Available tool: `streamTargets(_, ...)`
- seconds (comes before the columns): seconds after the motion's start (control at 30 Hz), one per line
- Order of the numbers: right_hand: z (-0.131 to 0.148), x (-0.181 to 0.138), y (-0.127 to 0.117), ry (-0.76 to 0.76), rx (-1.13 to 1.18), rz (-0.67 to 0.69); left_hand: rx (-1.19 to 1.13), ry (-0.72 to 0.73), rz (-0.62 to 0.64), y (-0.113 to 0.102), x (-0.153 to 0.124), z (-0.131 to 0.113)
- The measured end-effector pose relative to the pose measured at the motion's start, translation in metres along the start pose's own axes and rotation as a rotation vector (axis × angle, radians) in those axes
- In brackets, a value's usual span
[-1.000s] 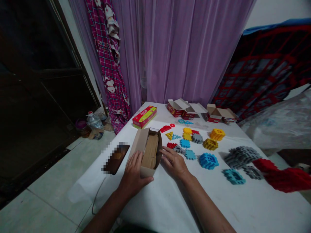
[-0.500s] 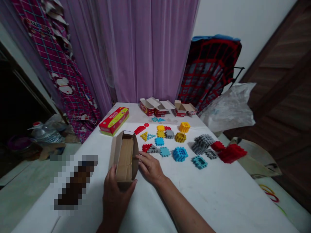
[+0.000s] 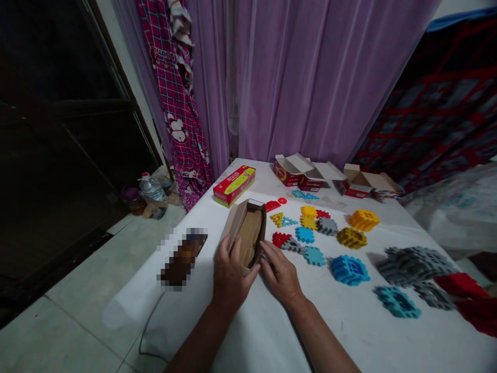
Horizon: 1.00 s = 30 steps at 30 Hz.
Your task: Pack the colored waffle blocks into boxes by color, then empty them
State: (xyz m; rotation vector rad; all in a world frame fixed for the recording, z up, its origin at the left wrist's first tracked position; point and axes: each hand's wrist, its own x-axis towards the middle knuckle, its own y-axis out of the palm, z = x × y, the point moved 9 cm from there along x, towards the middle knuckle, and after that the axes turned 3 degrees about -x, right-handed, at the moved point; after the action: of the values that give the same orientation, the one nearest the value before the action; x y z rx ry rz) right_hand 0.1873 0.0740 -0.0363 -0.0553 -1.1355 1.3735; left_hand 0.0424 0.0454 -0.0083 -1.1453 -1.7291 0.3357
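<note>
An open cardboard box (image 3: 248, 235) with a plain brown inside rests on the white-covered table, its long side pointing away from me. My left hand (image 3: 232, 272) grips its near left side, fingers over the left flap and thumb at the near end. At the near right corner, my right hand (image 3: 281, 273) has its fingertips on the box wall. Beyond the box lies a closed red and yellow box (image 3: 235, 185). To its right are flat interlocking plastic pieces, among them a yellow triangle (image 3: 277, 219), a light blue square (image 3: 314, 256) and a grey square (image 3: 327, 226).
Open red boxes (image 3: 287, 173) stand along the back edge. Stacks of blue (image 3: 350, 270), yellow (image 3: 364, 220) and grey pieces (image 3: 415, 265) occupy the right side. A pixelated dark object (image 3: 184, 261) lies at left near the table edge, with a cable (image 3: 144, 331) below it.
My view has turned left, so the table things appear farther right. My left fingers have come over the box's left flap, and my right hand is nearer the box's near corner.
</note>
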Motion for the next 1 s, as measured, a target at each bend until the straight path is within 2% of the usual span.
streamTargets(0.1, -0.002, -0.005, 0.001, 0.009, -0.006, 0.008, 0.031, 0.061, 0.055, 0.003, 0.003, -0.003)
streamTargets(0.3, -0.009, -0.014, 0.000, 0.048, 0.003, 0.008, 0.115, 0.145, 0.035, 0.003, 0.000, -0.009)
streamTargets(0.4, -0.009, -0.017, -0.003, 0.057, 0.005, 0.011, 0.155, 0.177, 0.069, 0.007, -0.001, -0.012)
streamTargets(0.57, -0.004, -0.021, -0.019, 0.040, -0.010, -0.028, 0.138, 0.192, 0.156, 0.012, 0.002, -0.011)
streamTargets(0.67, -0.005, -0.023, -0.035, 0.033, -0.024, -0.082, 0.113, 0.242, 0.103, 0.012, 0.007, -0.009)
streamTargets(0.87, -0.019, -0.034, -0.074, 0.093, -0.047, -0.227, 0.107, 0.423, -0.112, 0.010, 0.012, -0.010)
streamTargets(1.0, -0.023, -0.045, -0.094, 0.112, -0.055, -0.286, 0.136, 0.464, -0.159, 0.011, 0.013, -0.011)
